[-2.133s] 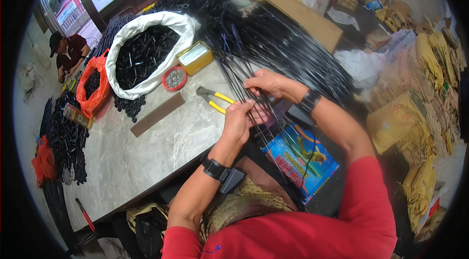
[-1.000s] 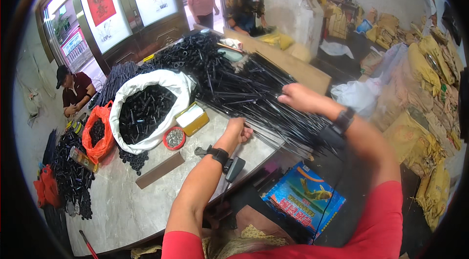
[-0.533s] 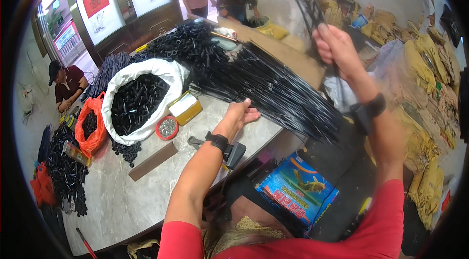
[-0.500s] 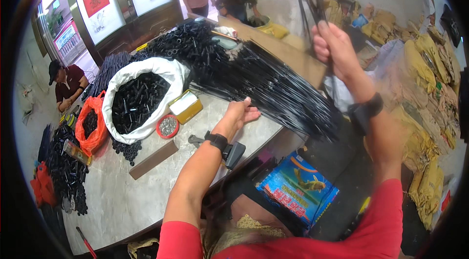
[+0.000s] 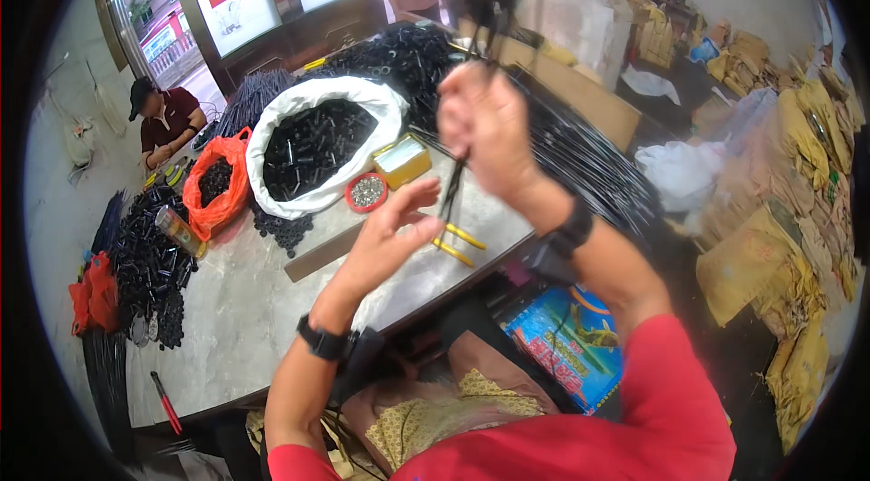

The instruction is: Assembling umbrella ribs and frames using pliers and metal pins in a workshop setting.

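Observation:
My right hand (image 5: 489, 132) is closed around a small bundle of thin black rods (image 5: 453, 186), held over the table; its upper part is smeared by motion. My left hand (image 5: 388, 241) is beside the lower ends of those rods, palm facing them, fingers stretched and thumb apart, holding nothing. Just past its thumb, two yellow pieces like tool handles (image 5: 453, 252) show over the tabletop (image 5: 245, 331). Behind my right hand lies a large heap of long black rods (image 5: 589, 164).
A white sack (image 5: 390, 105) of black tubular parts, a red bag (image 5: 237, 200), a red dish of small metal pieces (image 5: 366, 193) and a yellow tin (image 5: 403, 162) stand on the table. A brown bar (image 5: 317, 259) lies nearer. A person (image 5: 168, 123) sits far left; yellow sacks (image 5: 752, 254) pile right.
My right hand has come down and left with the rods, from high on the right to over the table. My left hand has moved left, away from the rod heap, and turned its palm inward.

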A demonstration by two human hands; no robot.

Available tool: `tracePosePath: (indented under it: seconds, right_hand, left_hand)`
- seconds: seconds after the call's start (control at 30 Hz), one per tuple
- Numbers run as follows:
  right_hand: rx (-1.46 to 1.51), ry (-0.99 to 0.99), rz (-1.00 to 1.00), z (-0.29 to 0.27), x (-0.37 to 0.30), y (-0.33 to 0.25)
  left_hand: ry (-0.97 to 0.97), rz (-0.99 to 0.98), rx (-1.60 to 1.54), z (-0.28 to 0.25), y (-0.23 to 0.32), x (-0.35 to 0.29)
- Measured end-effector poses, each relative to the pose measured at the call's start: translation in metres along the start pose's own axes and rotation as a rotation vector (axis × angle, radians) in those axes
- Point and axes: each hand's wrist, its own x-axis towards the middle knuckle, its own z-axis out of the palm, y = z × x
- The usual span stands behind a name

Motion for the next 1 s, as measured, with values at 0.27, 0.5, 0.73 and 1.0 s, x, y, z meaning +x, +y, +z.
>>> tracePosePath:
  seconds: [0.27,0.5,0.73,1.0]
  right_hand:
    - [-0.211,-0.153,0.261,0.053,-0.097,0.129]
    - [-0.008,-0.074,0.282,0.073,-0.109,0.134]
    - [0.295,-0.096,0.519,0.104,-0.122,0.107]
    - [0.112,-0.404,0.594,0.097,-0.110,0.073]
  left_hand:
    - [0.054,-0.124,0.262,-0.034,-0.070,-0.100]
    - [0.165,-0.121,0.069,-0.027,-0.068,-0.117]
    - [0.246,-0.115,0.036,-0.013,-0.045,-0.143]
    - [0.528,-0.260,-0.534,0.033,-0.007,-0.178]
